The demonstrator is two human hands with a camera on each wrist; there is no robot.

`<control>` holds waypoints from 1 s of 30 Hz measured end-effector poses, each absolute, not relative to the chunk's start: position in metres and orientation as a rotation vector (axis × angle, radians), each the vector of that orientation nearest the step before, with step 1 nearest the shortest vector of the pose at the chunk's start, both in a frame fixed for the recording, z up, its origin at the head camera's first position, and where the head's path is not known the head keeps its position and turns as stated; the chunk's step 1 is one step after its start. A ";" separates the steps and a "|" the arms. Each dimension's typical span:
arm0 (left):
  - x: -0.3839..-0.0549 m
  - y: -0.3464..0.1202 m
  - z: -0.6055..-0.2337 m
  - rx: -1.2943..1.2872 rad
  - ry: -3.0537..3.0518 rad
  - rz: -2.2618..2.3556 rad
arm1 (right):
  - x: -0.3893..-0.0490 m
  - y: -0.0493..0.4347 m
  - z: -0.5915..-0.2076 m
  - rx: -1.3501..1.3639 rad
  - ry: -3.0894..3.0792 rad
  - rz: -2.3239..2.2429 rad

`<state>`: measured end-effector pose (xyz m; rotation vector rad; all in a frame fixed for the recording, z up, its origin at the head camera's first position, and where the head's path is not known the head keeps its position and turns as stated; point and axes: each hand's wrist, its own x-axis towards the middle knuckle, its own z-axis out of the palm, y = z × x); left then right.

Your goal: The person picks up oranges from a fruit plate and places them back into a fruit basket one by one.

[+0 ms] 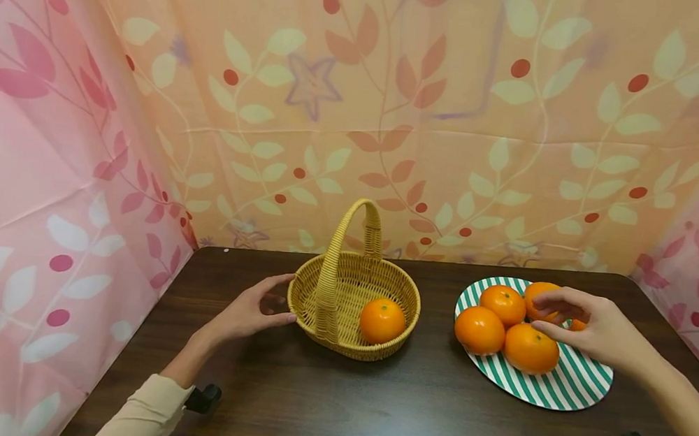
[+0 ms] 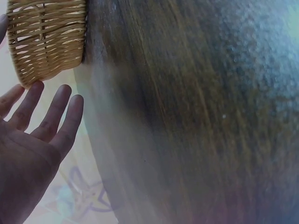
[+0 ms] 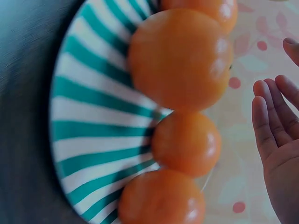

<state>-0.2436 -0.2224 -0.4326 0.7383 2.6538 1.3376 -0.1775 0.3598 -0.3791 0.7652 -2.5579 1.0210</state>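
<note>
A yellow wicker basket [image 1: 343, 347] with a tall arched handle stands at mid-table, with one orange [image 1: 382, 321] inside. At its left side is my left hand [image 1: 252, 314], fingers spread and fingertips at the rim. In the left wrist view, the relaxed fingers of that hand [image 2: 32, 144] reach the edge of the basket [image 2: 49, 39]. To the right, several oranges [image 1: 531, 349] sit on an oval plate [image 1: 573, 387] with green and white stripes. Over the plate's right part hovers my right hand [image 1: 598, 326], loosely bent, holding nothing. The right wrist view shows its palm [image 3: 285, 154] apart from the oranges [image 3: 182, 60].
The dark wooden table [image 1: 381, 417] carries basket and plate, with a stretch of tabletop between them. Floral curtains [image 1: 357, 141] rise behind the back edge and along both sides. Black wrist straps [image 1: 202, 398] sit near both sleeves.
</note>
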 end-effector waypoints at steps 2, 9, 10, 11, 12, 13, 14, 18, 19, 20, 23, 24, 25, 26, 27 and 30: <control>-0.243 -0.222 -0.432 0.739 2.656 1.338 | -0.173 0.366 -0.384 0.749 -2.566 1.008; -0.243 -0.223 -0.432 0.731 2.662 1.347 | -0.165 0.377 -0.396 0.787 -2.569 1.010; -0.243 -0.223 -0.433 0.731 2.660 1.349 | -0.165 0.377 -0.398 0.816 -2.565 1.009; -0.243 -0.223 -0.433 0.733 2.658 1.349 | -0.164 0.378 -0.399 0.842 -2.562 0.998; -0.243 -0.223 -0.434 0.734 2.656 1.350 | -0.163 0.378 -0.400 0.862 -2.559 0.994; -0.243 -0.223 -0.434 0.735 2.654 1.352 | -0.163 0.377 -0.401 0.867 -2.559 0.994; -0.244 -0.223 -0.434 0.739 2.650 1.353 | -0.162 0.377 -0.402 0.869 -2.562 0.997; -0.244 -0.223 -0.435 0.748 2.639 1.359 | -0.158 0.376 -0.406 0.831 -2.599 0.982; -0.244 -0.223 -0.435 0.749 2.638 1.361 | -0.157 0.376 -0.407 0.804 -2.617 0.967; -0.244 -0.224 -0.435 0.751 2.636 1.361 | -0.156 0.375 -0.408 0.778 -2.634 0.956; -0.245 -0.224 -0.436 0.754 2.638 1.362 | -0.153 0.373 -0.410 0.697 -2.682 0.919; -0.245 -0.224 -0.436 0.755 2.637 1.364 | -0.152 0.373 -0.411 0.672 -2.693 0.907; -0.245 -0.224 -0.436 0.756 2.636 1.366 | -0.151 0.372 -0.411 0.657 -2.702 0.904; -0.245 -0.224 -0.436 0.758 2.632 1.369 | -0.150 0.372 -0.412 0.648 -2.707 0.903; -0.245 -0.224 -0.436 0.759 2.629 1.373 | -0.150 0.371 -0.413 0.642 -2.712 0.900; -0.244 -0.224 -0.436 0.760 2.617 1.383 | -0.149 0.371 -0.416 0.634 -2.727 0.905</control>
